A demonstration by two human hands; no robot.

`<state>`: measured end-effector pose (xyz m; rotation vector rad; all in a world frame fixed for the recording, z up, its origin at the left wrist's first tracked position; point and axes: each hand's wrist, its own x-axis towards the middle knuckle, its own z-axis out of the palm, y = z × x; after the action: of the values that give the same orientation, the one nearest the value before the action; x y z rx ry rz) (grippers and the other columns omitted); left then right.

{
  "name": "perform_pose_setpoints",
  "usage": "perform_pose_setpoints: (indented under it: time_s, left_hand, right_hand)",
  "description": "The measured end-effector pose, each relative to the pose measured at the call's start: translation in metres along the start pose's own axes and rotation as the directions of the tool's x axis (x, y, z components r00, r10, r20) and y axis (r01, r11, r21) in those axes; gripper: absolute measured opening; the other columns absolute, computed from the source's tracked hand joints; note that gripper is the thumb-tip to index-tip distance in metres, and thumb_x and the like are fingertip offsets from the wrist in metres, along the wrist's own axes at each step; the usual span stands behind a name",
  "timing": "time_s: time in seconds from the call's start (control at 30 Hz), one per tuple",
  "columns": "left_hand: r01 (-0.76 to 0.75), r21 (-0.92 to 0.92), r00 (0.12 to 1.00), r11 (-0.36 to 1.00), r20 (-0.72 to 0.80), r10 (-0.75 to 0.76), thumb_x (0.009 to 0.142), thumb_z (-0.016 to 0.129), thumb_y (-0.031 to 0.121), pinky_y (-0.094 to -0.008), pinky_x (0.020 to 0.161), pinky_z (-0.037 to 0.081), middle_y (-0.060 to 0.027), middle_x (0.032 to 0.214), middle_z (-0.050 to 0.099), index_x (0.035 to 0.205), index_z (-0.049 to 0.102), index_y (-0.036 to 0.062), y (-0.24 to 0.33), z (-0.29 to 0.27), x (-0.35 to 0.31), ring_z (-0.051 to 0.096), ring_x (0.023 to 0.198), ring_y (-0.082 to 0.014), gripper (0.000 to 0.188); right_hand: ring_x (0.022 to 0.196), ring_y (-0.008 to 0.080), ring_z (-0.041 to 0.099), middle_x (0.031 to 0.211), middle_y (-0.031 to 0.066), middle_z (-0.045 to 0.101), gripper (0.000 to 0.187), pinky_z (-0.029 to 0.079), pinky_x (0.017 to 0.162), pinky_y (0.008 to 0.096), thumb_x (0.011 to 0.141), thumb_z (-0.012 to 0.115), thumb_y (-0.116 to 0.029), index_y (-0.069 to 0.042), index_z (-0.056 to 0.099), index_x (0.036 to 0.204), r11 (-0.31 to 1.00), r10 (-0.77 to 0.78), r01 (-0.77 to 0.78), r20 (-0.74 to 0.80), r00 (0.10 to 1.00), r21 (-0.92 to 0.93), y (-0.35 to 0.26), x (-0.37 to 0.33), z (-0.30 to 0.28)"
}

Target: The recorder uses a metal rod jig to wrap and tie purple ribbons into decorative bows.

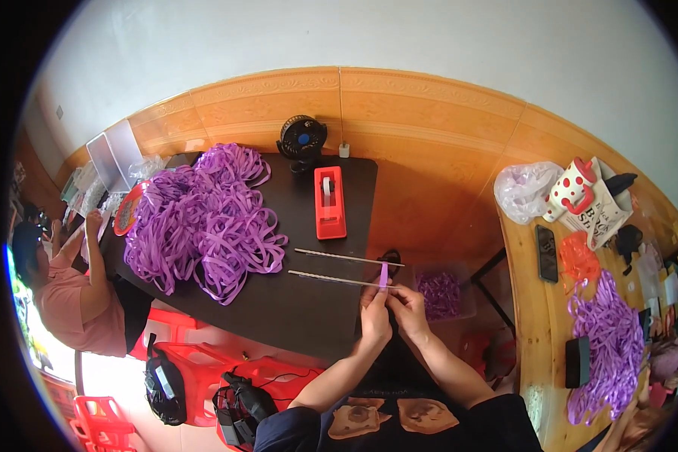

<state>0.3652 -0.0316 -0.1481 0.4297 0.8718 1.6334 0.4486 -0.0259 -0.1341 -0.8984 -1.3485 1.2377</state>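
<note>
Two thin parallel metal rods (331, 256) reach out past the right end of the dark table. A short strip of purple ribbon (384, 276) crosses both rods near their right ends. My left hand (375, 313) is closed on the lower end of this ribbon, just below the nearer rod. Close against it, my right hand (410, 307) pinches at the same spot, its fingertips by the rod's tip. The fingers partly hide the ribbon's end.
The dark table (309, 316) bears a big heap of purple ribbon (203, 218), a red tape dispenser (329, 203) and a black fan (302, 140). A tub of purple pieces (438, 294) stands below. On the right, a wooden table (539, 324) holds more ribbon. A person (83, 301) sits left.
</note>
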Motion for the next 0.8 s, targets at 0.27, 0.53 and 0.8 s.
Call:
perform_pose_setpoints:
  time_s: [0.27, 0.53, 0.8]
  left_hand:
    - [-0.005, 0.099, 1.000, 0.995, 0.018, 0.004, 0.088, 0.055, 0.004, -0.0233, 0.077, 0.043, -0.0046, 0.088, 0.060, 0.102, 0.059, -0.0018, 0.037, 0.023, -0.034, 0.056, 0.084, -0.0110, 0.016]
    - [0.159, 0.056, 0.986, 0.986, 0.033, -0.161, 0.097, 0.049, 0.024, -0.0225, 0.067, 0.040, -0.0011, 0.081, 0.057, 0.094, 0.060, 0.0011, 0.071, 0.028, -0.035, 0.051, 0.077, -0.0080, 0.026]
    - [0.604, 0.004, 0.777, 0.797, 0.220, -0.590, 0.096, 0.029, 0.056, -0.0380, 0.096, 0.032, -0.0127, 0.123, 0.050, 0.128, 0.041, -0.0028, 0.112, 0.021, -0.018, 0.046, 0.110, -0.0235, 0.068]
  right_hand:
    - [0.073, 0.0077, 0.058, 0.082, 0.0026, 0.064, 0.011, 0.045, 0.065, 0.0205, 0.089, 0.056, -0.005, 0.000, 0.064, 0.086, 0.905, 0.242, -0.193, -0.086, 0.966, 0.380, 0.003, -0.014, 0.020]
    - [0.066, 0.0078, 0.057, 0.077, 0.0024, 0.065, 0.013, 0.044, 0.060, 0.0200, 0.090, 0.058, -0.007, 0.001, 0.066, 0.084, 0.885, 0.268, -0.201, -0.105, 0.958, 0.420, -0.025, -0.007, 0.033]
    - [0.066, 0.0084, 0.058, 0.076, 0.0049, 0.066, 0.010, 0.044, 0.060, 0.0203, 0.089, 0.061, -0.009, 0.000, 0.066, 0.086, 0.937, 0.212, -0.138, -0.207, 0.955, 0.321, -0.056, -0.014, 0.021]
